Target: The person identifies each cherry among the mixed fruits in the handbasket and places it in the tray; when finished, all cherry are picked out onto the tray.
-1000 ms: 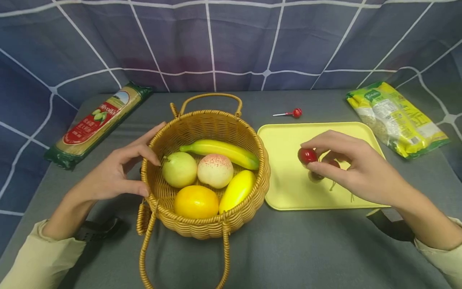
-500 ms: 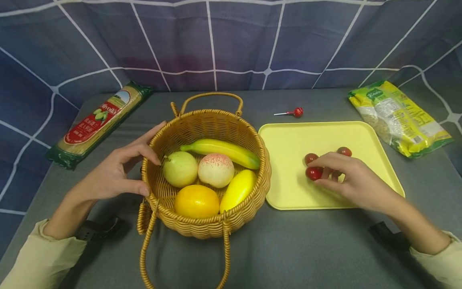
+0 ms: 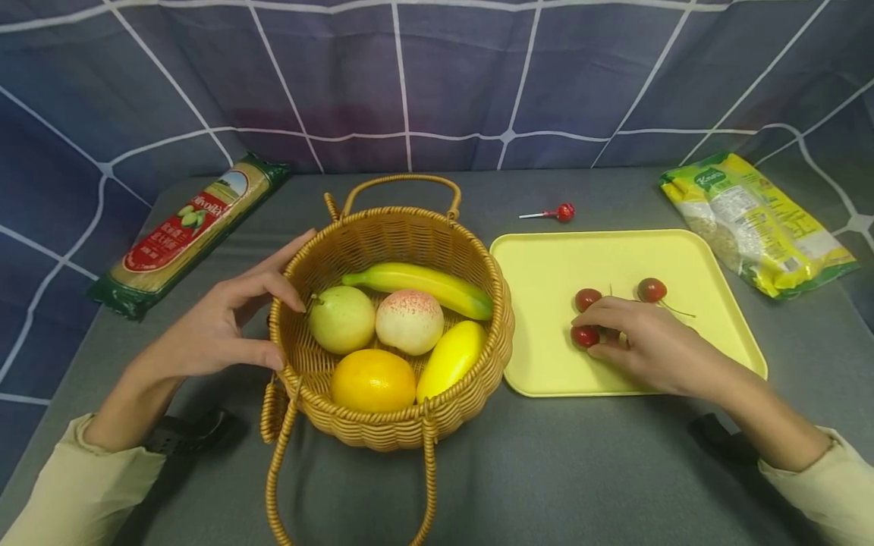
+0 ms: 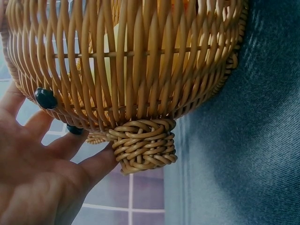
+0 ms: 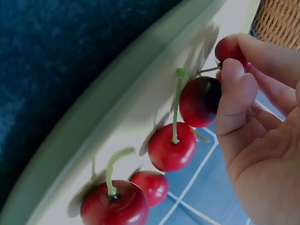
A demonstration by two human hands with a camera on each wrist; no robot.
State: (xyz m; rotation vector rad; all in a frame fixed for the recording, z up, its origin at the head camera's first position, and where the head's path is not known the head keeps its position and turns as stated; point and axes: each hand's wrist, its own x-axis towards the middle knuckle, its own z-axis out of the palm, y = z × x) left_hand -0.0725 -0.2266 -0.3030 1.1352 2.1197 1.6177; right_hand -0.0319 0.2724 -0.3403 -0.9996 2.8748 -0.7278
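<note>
My right hand [image 3: 642, 341] is over the yellow tray [image 3: 539, 262], pinching a red cherry [image 3: 585, 336] between thumb and index finger. In the right wrist view, the pinched cherry [image 5: 229, 49] is partly covered by the fingertips. Several more cherries with green stems lie on the tray, among them a dark red cherry [image 5: 200, 101] close to my fingers. My left hand [image 3: 225, 322] grips the rim of a wicker basket [image 3: 403, 436] at its left side. In the basket are a banana [image 3: 423, 287], a pear [image 3: 341, 320], a peach [image 3: 410, 322], an orange [image 3: 372, 381] and a yellow mango-like fruit [image 3: 451, 360].
A lollipop [image 3: 563, 212] lies behind the tray. At the back left is a pasta pack [image 3: 191, 227]; at the back right, a yellow-green food bag [image 3: 758, 224]. One basket handle [image 3: 430, 485] hangs toward the near edge. A checked cloth [image 3: 464, 83] hangs behind.
My right hand has come down toward the tray with the cherry and shifted slightly left, uncovering another cherry and its stem. My left hand stays on the basket.
</note>
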